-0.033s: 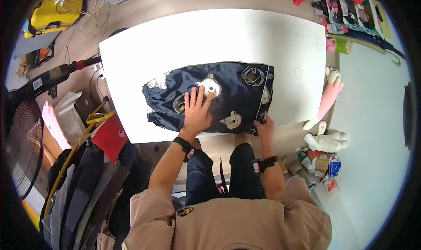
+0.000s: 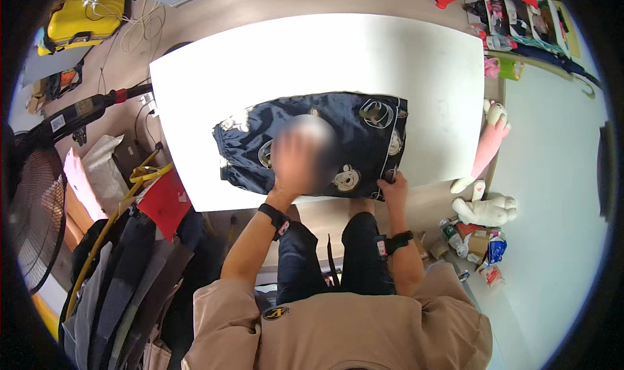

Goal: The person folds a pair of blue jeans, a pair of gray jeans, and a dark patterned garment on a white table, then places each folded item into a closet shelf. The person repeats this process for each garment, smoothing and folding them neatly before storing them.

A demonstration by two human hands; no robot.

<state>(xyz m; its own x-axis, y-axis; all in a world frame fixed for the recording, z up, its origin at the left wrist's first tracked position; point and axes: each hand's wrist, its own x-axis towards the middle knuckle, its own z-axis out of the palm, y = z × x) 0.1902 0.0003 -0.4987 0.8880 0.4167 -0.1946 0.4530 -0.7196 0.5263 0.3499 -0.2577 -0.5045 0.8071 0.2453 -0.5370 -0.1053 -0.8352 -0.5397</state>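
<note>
A pair of dark satin pajama shorts (image 2: 260, 113) with pale bear prints lies flat on the white table (image 2: 312, 51). Its gathered end points left, and white piping runs along the hem at the right. My left hand (image 2: 296, 165) rests palm down on the middle of the cloth, fingers stretched out; a blur covers most of them and the print beneath. At the near right corner, my right hand (image 2: 394, 187) pinches the hem between thumb and fingers. Dark straps circle both my wrists.
A fan (image 2: 39, 220) and a rack of dark clothes (image 2: 123, 279) stand left of the table. Plush toys (image 2: 487, 209) and several bottles and packets (image 2: 478, 240) lie along the right side. A yellow case (image 2: 84, 22) sits at the far left, near loose cables.
</note>
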